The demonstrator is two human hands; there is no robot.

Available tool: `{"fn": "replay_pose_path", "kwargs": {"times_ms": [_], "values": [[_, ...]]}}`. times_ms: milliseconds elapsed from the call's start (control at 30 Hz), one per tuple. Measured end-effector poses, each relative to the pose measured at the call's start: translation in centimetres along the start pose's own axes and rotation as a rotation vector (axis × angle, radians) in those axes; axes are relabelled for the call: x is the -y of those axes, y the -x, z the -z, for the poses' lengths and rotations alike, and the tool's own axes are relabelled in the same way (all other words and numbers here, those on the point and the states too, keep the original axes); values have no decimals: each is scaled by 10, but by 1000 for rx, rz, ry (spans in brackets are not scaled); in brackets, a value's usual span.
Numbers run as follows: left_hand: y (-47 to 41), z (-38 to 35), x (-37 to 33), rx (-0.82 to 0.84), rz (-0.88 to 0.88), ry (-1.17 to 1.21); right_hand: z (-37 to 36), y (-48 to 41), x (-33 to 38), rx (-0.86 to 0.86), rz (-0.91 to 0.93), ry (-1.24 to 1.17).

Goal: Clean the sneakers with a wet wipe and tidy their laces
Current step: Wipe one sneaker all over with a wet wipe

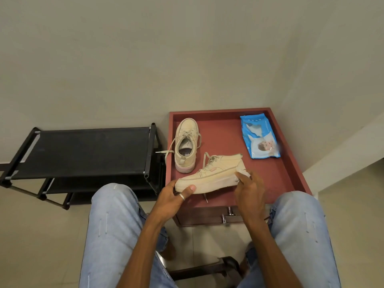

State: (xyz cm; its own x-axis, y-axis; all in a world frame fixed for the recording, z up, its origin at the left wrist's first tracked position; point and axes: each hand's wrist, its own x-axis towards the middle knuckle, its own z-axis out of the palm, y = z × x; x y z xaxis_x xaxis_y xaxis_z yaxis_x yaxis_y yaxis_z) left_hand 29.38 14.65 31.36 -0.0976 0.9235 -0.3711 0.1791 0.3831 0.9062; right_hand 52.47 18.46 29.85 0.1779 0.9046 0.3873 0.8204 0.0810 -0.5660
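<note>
Your left hand (176,194) grips the toe of the sneaker (209,177), tipped on its side over the red table (224,134) at its front edge, while your right hand (249,190) holds a bunched wet wipe (243,172) against its heel. Scrub hard there and the toe could twist free of your grip, and the dangling lace (205,197) may snag.
</note>
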Motion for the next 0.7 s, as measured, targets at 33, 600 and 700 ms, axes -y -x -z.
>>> {"fn": "replay_pose_path", "kwargs": {"times_ms": [33, 600, 700], "values": [[0, 0, 0, -1, 1, -3, -1, -1, -3, -7, -16, -17], [6, 0, -6, 9, -4, 32, 24, -23, -4, 232, -297, 95], [5, 1, -5, 16, -8, 25, 21, -22, 1, 224, -315, 78]]}}
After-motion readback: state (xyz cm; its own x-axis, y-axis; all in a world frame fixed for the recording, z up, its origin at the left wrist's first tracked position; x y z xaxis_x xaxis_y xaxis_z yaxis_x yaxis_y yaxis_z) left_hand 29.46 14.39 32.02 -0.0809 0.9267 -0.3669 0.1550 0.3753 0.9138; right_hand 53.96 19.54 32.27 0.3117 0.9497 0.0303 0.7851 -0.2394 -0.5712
